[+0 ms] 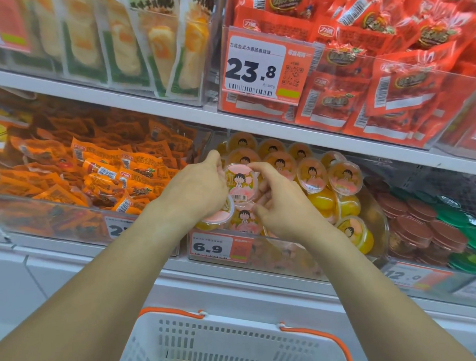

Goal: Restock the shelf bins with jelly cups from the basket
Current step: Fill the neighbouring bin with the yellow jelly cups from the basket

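A jelly cup (pixel 240 184) with a cartoon-girl lid is held between both hands over the clear shelf bin (pixel 283 249) marked 6.9. My left hand (pixel 195 189) grips its left rim and also curls round a second cup (pixel 218 216) below it. My right hand (pixel 281 202) pinches the top cup's upper right rim. Several more orange and yellow jelly cups (pixel 311 174) fill the bin behind and to the right. The white basket (pixel 223 342) with orange handles sits below, near the bottom edge.
Orange snack packets (pixel 99 170) fill the bin to the left. Brown and green lidded cups (pixel 433 226) fill the bin to the right. The upper shelf holds red packets (pixel 379 85) and pale green-edged packets (pixel 122 41). A white shelf ledge (pixel 234 119) overhangs the jelly bin.
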`<state>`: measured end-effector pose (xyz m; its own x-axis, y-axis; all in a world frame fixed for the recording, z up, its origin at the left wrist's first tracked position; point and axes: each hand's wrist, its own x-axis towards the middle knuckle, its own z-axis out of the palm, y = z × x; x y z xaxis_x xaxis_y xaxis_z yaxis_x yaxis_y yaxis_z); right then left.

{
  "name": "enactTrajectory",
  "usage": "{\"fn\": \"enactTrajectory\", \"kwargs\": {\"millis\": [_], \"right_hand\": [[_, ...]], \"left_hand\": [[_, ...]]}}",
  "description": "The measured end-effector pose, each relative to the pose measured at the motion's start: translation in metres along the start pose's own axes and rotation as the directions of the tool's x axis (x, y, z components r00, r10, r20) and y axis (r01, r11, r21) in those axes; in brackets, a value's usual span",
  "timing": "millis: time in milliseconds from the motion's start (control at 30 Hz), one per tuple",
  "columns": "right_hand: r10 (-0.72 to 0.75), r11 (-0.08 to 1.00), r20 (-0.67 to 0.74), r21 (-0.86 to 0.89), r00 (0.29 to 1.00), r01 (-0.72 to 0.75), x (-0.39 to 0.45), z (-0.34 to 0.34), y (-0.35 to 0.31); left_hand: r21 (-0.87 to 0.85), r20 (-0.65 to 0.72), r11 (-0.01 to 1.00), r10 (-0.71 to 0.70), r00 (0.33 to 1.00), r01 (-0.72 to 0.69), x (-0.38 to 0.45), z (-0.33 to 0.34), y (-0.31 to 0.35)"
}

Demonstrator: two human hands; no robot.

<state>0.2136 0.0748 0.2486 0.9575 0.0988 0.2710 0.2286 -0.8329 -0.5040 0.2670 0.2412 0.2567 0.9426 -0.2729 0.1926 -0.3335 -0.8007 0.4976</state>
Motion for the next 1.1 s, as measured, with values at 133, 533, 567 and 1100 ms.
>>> {"fn": "enactTrajectory", "kwargs": {"millis": [133,533,567,1100], "right_hand": [[0.036,0.999,-0.062,0.029,0.997,-0.034,0.007,0.001,0.001],[0.347,0.865,-0.056,0.406,0.936,-0.296,0.016,0.010,0.005],[0.334,0.883,-0.053,0.368,0.941,-0.293,0.016,0.009,0.003],[0.130,0.980,-0.446,0.196,0.885,-0.045,-0.020,0.000,-0.013]], "left_hand": [[-0.045,-0.030,0.998,0.034,0.999,-0.035,0.000,0.000,0.000],[-0.038,0.006,0.998,0.055,0.998,-0.055,-0.017,-0.003,-0.008],[-0.037,0.001,0.997,0.063,0.998,-0.062,-0.018,-0.002,-0.007],[-0.854,0.356,0.381,-0.068,0.932,0.354,-0.076,-0.021,0.012]]}}
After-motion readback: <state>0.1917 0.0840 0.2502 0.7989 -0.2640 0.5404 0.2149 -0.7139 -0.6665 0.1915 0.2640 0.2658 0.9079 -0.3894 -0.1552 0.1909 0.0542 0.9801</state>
